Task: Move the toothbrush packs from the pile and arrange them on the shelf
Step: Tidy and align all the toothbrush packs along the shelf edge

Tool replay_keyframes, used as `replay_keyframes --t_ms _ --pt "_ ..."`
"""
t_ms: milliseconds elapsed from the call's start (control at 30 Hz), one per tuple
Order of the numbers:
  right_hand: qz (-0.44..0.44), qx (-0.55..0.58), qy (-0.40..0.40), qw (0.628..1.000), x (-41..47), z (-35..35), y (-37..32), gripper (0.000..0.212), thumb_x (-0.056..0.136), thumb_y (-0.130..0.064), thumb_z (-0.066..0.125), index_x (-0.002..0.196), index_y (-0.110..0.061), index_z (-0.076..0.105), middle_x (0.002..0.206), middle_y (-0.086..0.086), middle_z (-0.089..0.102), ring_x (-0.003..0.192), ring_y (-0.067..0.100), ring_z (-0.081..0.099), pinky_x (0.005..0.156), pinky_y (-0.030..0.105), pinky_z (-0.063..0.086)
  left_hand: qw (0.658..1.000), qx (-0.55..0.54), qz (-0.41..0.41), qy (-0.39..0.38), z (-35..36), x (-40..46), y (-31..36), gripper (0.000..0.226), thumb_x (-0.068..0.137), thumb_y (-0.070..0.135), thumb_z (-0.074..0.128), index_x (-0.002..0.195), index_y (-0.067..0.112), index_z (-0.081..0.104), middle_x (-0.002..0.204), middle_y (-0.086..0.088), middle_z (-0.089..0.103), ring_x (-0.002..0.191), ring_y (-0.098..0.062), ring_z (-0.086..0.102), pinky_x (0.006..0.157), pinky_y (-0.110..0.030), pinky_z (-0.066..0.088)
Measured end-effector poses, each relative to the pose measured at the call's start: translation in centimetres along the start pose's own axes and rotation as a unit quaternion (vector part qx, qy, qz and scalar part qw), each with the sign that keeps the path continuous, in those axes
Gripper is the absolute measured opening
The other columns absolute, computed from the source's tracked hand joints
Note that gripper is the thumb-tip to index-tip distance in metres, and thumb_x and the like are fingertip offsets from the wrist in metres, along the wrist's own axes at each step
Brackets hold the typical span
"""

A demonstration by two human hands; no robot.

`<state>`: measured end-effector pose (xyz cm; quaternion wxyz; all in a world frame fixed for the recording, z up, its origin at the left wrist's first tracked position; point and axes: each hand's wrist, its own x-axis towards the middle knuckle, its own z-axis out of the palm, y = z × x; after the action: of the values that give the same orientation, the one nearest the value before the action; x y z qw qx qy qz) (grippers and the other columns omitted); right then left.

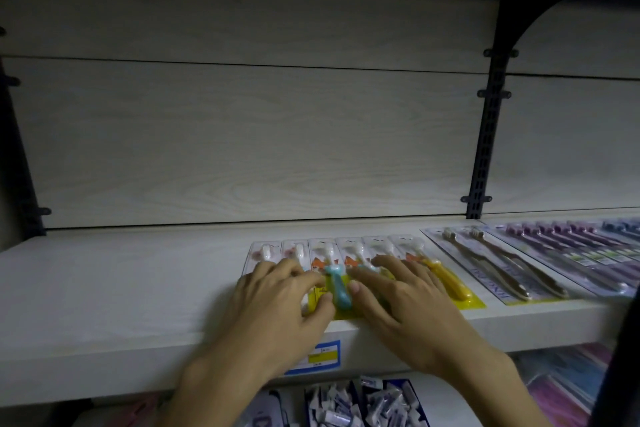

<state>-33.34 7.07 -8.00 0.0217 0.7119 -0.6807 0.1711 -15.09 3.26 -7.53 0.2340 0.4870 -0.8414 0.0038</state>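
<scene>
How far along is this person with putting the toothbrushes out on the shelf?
Partly done, it seems. Done: brown-handled packs and purple packs already lie flat on the right of the shelf. In hand: the left hand and right hand rest on a row of children's toothbrush packs, apparently straightening it. Left: the shelf's left part is bare; the pile isn't in view.
</scene>
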Motion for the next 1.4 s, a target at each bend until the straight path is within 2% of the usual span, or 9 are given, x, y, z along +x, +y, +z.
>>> replay_keyframes --t_ms 67,200,400,600,767,933,1067,1200,1400 --pt "0.013 -0.023 0.017 1.0 0.1 -0.3 1.0 0.081 0.072 -0.073 -0.014 0.142 -0.051 0.022 0.153 -0.011 0.024 0.142 0.021 0.017 0.117 0.044 0.015 1.0 -0.008 0.01 0.001 0.1 0.3 0.5 0.041 0.092 0.056 0.033 0.128 0.042 0.047 0.125 0.021 0.043 0.115 -0.003 0.036 0.096 -0.026 0.036" --pt "0.066 -0.038 0.003 0.997 0.9 -0.5 3.9 0.069 0.082 -0.072 -0.007 0.143 -0.052 0.021 0.154 -0.008 0.022 0.143 0.03 0.015 0.115 0.049 0.015 0.999 -0.016 0.024 -0.031 0.8 0.9 1.7 0.041 0.091 0.055 0.034 0.129 0.044 0.046 0.129 0.022 0.041 0.118 -0.005 0.034 0.098 -0.03 0.035" --pt "0.034 -0.005 -0.011 0.999 1.3 1.2 6.5 0.083 0.074 -0.082 -0.014 0.141 -0.052 0.027 0.149 -0.008 0.039 0.139 0.021 0.03 0.111 0.048 0.027 0.998 -0.007 0.014 -0.059 1.5 1.1 2.8 0.038 0.089 0.057 0.033 0.112 0.039 0.057 0.115 0.019 0.044 0.108 -0.008 0.038 0.095 -0.035 0.039" --pt "0.037 -0.014 -0.006 0.999 0.0 0.1 5.9 0.077 0.076 -0.075 -0.008 0.142 -0.052 0.024 0.151 -0.008 0.033 0.141 0.022 0.023 0.113 0.048 0.021 0.999 -0.008 0.003 -0.038 1.8 0.8 3.3 0.038 0.089 0.058 0.034 0.111 0.039 0.058 0.114 0.022 0.044 0.109 -0.008 0.041 0.092 -0.033 0.041" --pt "0.036 -0.008 -0.008 0.999 -0.4 -0.3 6.2 0.083 0.071 -0.08 -0.009 0.144 -0.052 0.018 0.158 -0.005 0.019 0.144 0.026 0.015 0.116 0.053 0.014 1.0 0.023 -0.013 0.008 2.2 0.5 3.4 0.064 0.077 0.07 0.018 0.128 0.044 0.046 0.129 0.025 0.045 0.118 -0.008 0.041 0.1 -0.034 0.038" --pt "0.025 -0.026 0.012 0.999 -0.9 -0.4 7.0 0.095 0.066 -0.08 -0.015 0.144 -0.043 0.024 0.154 -0.005 0.026 0.139 0.025 0.026 0.114 0.051 0.021 0.998 0.039 -0.045 0.03 2.4 0.0 3.8 0.072 0.071 0.071 0.011 0.124 0.041 0.05 0.128 0.024 0.048 0.116 -0.008 0.044 0.096 -0.032 0.04" --pt "0.013 -0.029 0.033 0.999 -1.0 -0.5 7.2 0.091 0.07 -0.078 -0.013 0.132 -0.04 0.043 0.142 -0.005 0.041 0.129 0.024 0.039 0.108 0.049 0.029 0.996 0.055 -0.06 0.041 2.6 -0.3 4.2 0.061 0.079 0.068 0.021 0.121 0.038 0.053 0.127 0.022 0.051 0.114 -0.009 0.047 0.093 -0.03 0.04" --pt "0.012 -0.032 0.023 0.999 -1.5 -0.9 7.1 0.081 0.08 -0.075 -0.006 0.134 -0.038 0.042 0.144 -0.003 0.04 0.132 0.025 0.036 0.111 0.05 0.025 0.994 0.076 -0.065 0.038 2.4 -0.6 5.0 0.046 0.089 0.062 0.031 0.12 0.036 0.054 0.125 0.013 0.049 0.113 -0.013 0.049 0.092 -0.031 0.039" --pt "0.037 -0.027 0.009 0.999 -3.2 -2.6 6.6 0.066 0.09 -0.069 0.009 0.147 -0.038 0.026 0.155 -0.002 0.026 0.142 0.023 0.021 0.116 0.05 0.016 0.993 0.084 -0.056 0.063 1.4 -1.6 5.6 0.079 0.07 0.071 0.003 0.113 0.035 0.059 0.116 0.01 0.054 0.105 -0.015 0.054 0.087 -0.032 0.041"
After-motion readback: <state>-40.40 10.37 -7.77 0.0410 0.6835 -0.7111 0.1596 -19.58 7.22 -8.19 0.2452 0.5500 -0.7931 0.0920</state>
